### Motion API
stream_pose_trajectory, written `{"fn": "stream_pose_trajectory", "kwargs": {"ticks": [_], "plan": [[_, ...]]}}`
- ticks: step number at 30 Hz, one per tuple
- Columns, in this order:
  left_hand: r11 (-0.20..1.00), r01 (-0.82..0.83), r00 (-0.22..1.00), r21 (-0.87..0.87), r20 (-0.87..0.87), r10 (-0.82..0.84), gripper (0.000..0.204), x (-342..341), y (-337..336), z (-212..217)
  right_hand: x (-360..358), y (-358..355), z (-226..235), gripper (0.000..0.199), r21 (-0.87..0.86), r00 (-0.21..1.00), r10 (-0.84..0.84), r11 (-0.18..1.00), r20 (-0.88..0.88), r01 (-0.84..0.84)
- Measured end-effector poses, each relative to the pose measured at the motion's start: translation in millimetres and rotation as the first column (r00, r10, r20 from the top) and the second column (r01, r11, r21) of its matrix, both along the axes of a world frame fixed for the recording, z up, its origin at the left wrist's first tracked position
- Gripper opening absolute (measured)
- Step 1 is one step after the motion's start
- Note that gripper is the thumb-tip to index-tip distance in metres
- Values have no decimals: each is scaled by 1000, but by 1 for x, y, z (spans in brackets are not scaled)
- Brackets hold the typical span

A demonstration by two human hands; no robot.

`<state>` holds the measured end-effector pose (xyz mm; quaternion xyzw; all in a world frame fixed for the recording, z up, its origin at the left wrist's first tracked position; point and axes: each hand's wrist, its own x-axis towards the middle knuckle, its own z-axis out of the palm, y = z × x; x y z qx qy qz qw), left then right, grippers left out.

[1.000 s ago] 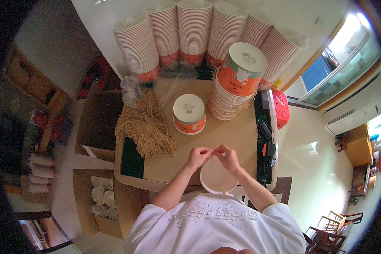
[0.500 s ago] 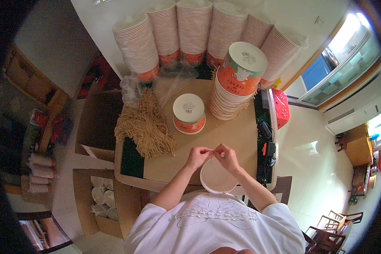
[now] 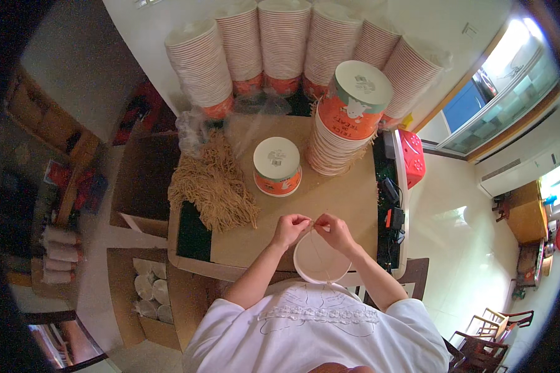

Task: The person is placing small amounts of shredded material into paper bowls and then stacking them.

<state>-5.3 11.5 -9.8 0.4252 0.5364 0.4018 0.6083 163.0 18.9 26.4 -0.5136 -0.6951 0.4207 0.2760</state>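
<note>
Facing its mouth toward the viewer, axis along the line of sight, a bucket [image 3: 317, 261] sits at the near edge of the cardboard-covered table [image 3: 348, 199]. Left hand [image 3: 290, 230] and right hand [image 3: 333, 234] pinch thin cord [image 3: 318, 250] at its far rim, partly covering it. Beyond: upturned bucket [image 3: 276, 158], twine heap [image 3: 214, 186]. Outer wall hidden; cord ends indistinct.

Beyond the open bucket [image 3: 322, 264], twine [image 3: 216, 189] lies left of an upturned bucket [image 3: 277, 163].
</note>
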Motion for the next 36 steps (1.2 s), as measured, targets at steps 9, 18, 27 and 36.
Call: {"fn": "stream_pose_trajectory", "kwargs": {"ticks": [9, 18, 27, 36], "plan": [[999, -32, 999, 10, 36, 31, 9, 1, 0, -3, -6, 4, -2, 6, 21, 995, 19, 1000, -98, -17], [1000, -11, 999, -8, 41, 12, 9, 1, -1, -2, -6, 7, 0, 10, -32, 1000, -30, 999, 1, 30], [999, -14, 999, -36, 29, 15, 8, 3, 0, 2, -5, 8, -1, 10, -46, 998, -23, 999, -54, 21], [1000, -5, 998, -21, 59, 6, 8, 2, -2, -4, -5, 8, 4, 8, -48, 999, 13, 999, 45, -11]]}}
